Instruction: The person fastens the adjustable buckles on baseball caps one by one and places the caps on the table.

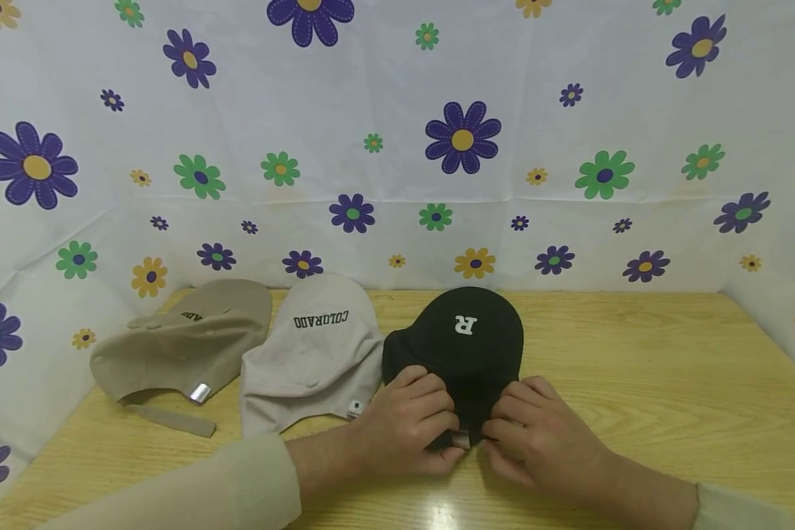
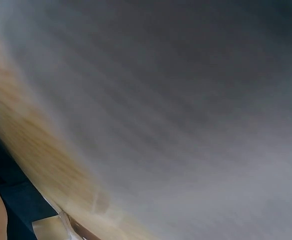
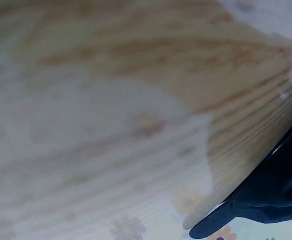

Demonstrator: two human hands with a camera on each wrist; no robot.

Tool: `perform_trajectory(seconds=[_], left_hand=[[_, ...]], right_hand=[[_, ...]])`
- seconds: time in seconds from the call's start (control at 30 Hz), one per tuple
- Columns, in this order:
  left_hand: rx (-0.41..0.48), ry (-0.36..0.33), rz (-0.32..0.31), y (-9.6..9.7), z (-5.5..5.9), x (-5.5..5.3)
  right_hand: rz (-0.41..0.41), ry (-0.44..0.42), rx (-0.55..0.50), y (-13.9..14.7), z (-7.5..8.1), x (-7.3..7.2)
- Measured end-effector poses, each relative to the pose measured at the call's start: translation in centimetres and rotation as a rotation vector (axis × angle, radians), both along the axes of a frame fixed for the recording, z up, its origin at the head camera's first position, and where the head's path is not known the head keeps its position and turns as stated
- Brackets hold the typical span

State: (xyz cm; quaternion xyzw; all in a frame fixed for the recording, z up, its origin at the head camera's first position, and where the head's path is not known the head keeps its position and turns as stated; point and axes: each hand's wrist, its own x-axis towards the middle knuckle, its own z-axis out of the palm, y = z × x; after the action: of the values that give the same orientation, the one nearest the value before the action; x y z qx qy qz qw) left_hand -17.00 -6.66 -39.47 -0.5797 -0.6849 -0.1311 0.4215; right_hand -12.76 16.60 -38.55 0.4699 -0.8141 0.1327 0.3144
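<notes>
Head view: black cap (image 1: 483, 353) before me on wooden table (image 1: 636, 353), my left hand (image 1: 404, 419) curled, pinching its near edge by metal clasp (image 1: 460, 439); right hand (image 1: 543, 434) curled too, pinching opposite side. Pale COLORADO cap (image 1: 318, 353) just left, tan cap (image 1: 185, 353) farther. Left wrist: mostly grey blur, clasp low. Right wrist: black cap lower right.
</notes>
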Motion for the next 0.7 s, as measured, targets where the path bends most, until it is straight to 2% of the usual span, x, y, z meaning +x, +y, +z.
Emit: perform_trajectory(seconds=[0.7], left_hand=[[0.001, -0.008, 0.002, -0.06, 0.07, 0.0]], right_hand=[[-0.015, 0.017, -0.008, 0.09, 0.01, -0.05]])
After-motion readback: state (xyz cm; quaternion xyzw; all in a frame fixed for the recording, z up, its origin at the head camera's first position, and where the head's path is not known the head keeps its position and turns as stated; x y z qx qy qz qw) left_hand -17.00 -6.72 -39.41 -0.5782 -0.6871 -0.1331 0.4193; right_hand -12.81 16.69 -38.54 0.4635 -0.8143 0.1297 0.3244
